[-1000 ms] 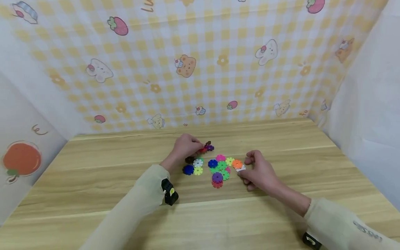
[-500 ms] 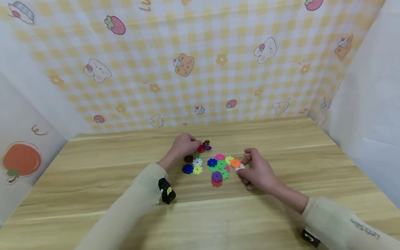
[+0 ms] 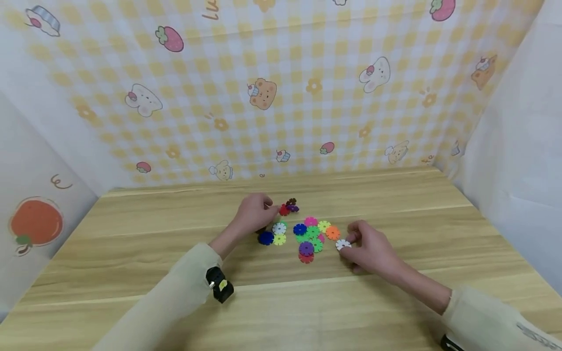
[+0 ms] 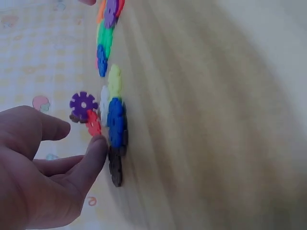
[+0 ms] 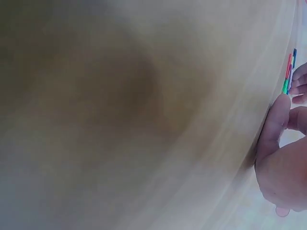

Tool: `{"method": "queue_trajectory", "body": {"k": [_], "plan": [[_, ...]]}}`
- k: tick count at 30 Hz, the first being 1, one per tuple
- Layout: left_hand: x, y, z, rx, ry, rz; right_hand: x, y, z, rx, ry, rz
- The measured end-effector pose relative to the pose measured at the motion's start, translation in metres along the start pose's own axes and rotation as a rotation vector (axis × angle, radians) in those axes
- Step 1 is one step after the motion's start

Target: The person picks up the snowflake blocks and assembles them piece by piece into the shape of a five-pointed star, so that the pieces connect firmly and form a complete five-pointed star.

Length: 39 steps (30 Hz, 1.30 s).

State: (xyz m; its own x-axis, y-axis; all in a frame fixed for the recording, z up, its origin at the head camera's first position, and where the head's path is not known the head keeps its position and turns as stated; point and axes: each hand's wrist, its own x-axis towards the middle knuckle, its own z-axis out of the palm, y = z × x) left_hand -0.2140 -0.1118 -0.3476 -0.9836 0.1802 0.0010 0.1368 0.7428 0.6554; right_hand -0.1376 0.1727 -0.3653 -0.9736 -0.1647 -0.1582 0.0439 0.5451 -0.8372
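Observation:
Beside a joined piece of red, purple and brown notched building discs (image 3: 285,209), my left hand (image 3: 254,213) has its thumb and fingers spread apart. In the left wrist view the thumb tip of the left hand (image 4: 53,163) lies close to the red disc (image 4: 93,123), and the purple disc (image 4: 83,105) stands behind it. My right hand (image 3: 373,248) pinches a white notched disc (image 3: 343,244) at the table surface, right of the orange disc (image 3: 332,232). In the right wrist view the right hand (image 5: 283,158) appears at the edge and hides the white disc.
Several colored discs lie overlapping between the hands, among them a purple disc (image 3: 306,248) and a blue disc (image 3: 300,229). A smaller group with a dark blue disc (image 3: 266,238) and a yellow disc (image 3: 279,239) lies near the left hand. A checked cloth (image 3: 219,97) hangs behind the wooden table (image 3: 281,312).
My left hand has let go of the red, purple and brown piece and drawn slightly left. My right hand has slid the white disc out from beside the orange disc, toward me.

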Motion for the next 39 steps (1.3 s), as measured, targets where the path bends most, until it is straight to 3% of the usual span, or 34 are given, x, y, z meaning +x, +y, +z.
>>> {"method": "queue_trajectory", "body": {"k": [2, 4, 7, 9, 12, 19, 24, 29, 33, 39], "plan": [[-0.008, 0.001, -0.002, 0.082, 0.02, 0.066, -0.003, 0.001, -0.001, 0.022, -0.003, 0.003], [-0.017, 0.002, -0.004, 0.229, -0.011, 0.122, -0.006, 0.002, -0.002, 0.042, -0.013, -0.003], [-0.029, 0.004, -0.009, 0.431, -0.132, 0.154, -0.013, 0.003, -0.005, 0.077, -0.043, -0.007], [-0.034, 0.004, -0.011, 0.496, -0.225, 0.164, -0.019, 0.004, -0.008, 0.093, -0.07, -0.013], [-0.037, 0.0, -0.012, 0.482, -0.287, 0.169, -0.028, 0.006, -0.01, 0.098, -0.099, -0.033], [-0.042, -0.012, -0.019, 0.42, -0.232, 0.167, -0.035, 0.005, -0.006, 0.107, -0.108, -0.066], [-0.043, -0.016, -0.022, 0.379, -0.233, 0.147, -0.036, 0.0, -0.003, 0.13, -0.133, -0.093], [-0.047, -0.022, -0.024, 0.364, -0.183, 0.127, -0.037, -0.004, 0.004, 0.126, -0.186, -0.177], [-0.052, -0.028, -0.025, 0.355, -0.137, 0.167, -0.038, -0.01, 0.011, 0.103, -0.211, -0.235], [-0.063, -0.031, -0.03, 0.369, -0.086, 0.216, -0.04, -0.018, 0.019, 0.157, -0.243, -0.305]]}}
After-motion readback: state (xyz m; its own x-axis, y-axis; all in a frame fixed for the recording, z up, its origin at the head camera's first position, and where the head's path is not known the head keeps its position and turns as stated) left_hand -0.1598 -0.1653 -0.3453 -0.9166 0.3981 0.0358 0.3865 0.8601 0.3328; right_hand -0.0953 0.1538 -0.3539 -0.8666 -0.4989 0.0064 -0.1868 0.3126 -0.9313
